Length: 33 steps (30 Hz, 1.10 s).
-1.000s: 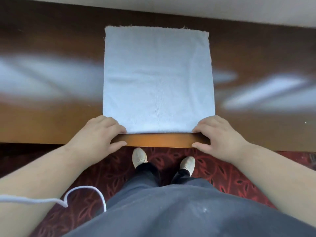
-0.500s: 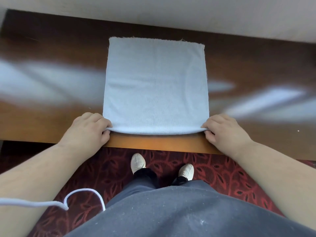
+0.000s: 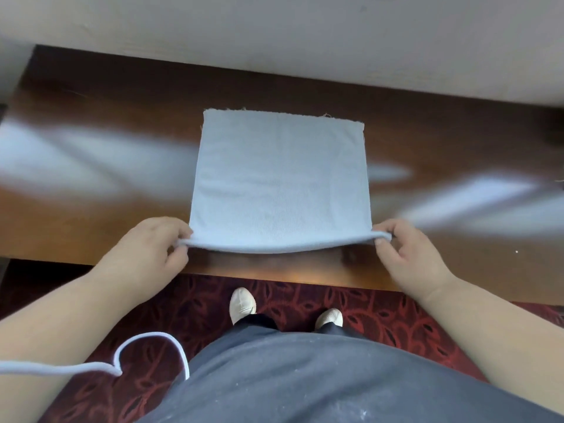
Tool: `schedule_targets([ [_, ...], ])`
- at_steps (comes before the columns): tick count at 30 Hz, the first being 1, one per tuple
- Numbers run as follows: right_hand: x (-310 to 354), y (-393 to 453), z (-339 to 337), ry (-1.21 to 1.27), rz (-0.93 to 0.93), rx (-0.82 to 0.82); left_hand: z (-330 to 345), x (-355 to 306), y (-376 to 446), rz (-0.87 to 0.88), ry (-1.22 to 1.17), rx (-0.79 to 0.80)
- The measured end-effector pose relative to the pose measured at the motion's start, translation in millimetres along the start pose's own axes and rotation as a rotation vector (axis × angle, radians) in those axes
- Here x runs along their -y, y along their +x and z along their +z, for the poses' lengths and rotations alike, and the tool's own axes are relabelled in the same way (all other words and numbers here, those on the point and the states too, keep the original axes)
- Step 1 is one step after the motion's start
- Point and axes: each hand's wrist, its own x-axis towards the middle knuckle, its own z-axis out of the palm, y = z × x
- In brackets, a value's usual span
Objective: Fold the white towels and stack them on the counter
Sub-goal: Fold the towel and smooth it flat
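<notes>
White square cloth towel (image 3: 280, 181) | near edge now lifted off glossy brown wooden desk (image 3: 100, 190) front edge | left hand (image 3: 152, 254), right hand (image 3: 409, 254) pinching its near corners

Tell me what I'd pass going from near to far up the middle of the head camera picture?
Grey clothing → shoes on red carpet → counter edge → lifted near edge of the white towel → bare counter → pale wall.

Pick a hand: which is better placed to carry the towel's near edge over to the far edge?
Neither alone. The left hand and right hand each pinch a near corner of the towel, lifted off the counter; use both.
</notes>
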Motion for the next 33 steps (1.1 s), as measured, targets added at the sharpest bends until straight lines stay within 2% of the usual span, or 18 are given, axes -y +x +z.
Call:
schedule_targets([
  [2,12,20,-4,0.085,0.09,-0.149,-8,-5,22,-0.216,-0.212,-0.104],
  [4,25,46,-7,0.195,0.116,-0.276,-13,-6,54,-0.358,-0.359,-0.207],
  [7,44,90,-9,0.288,0.142,-0.398,-17,-6,106,-0.462,-0.568,-0.336],
  [10,58,131,-8,0.304,0.173,-0.41,-21,-5,152,-0.497,-0.66,-0.44],
  [16,62,184,-1,0.31,0.312,-0.322,-22,6,216,-0.485,-0.632,-0.393],
  [19,54,199,4,0.286,0.344,-0.255,-13,14,238,-0.492,-0.654,-0.299],
  [23,43,211,10,0.251,0.382,-0.283,-5,22,251,-0.495,-0.646,-0.242],
  [27,45,212,21,0.113,0.365,-0.326,-8,12,245,-0.47,-0.625,-0.268],
  [30,48,204,25,0.078,0.357,-0.366,-13,8,221,-0.492,-0.483,-0.349],
  [33,43,184,25,0.112,0.394,-0.406,-8,13,180,-0.524,-0.345,-0.24],
])
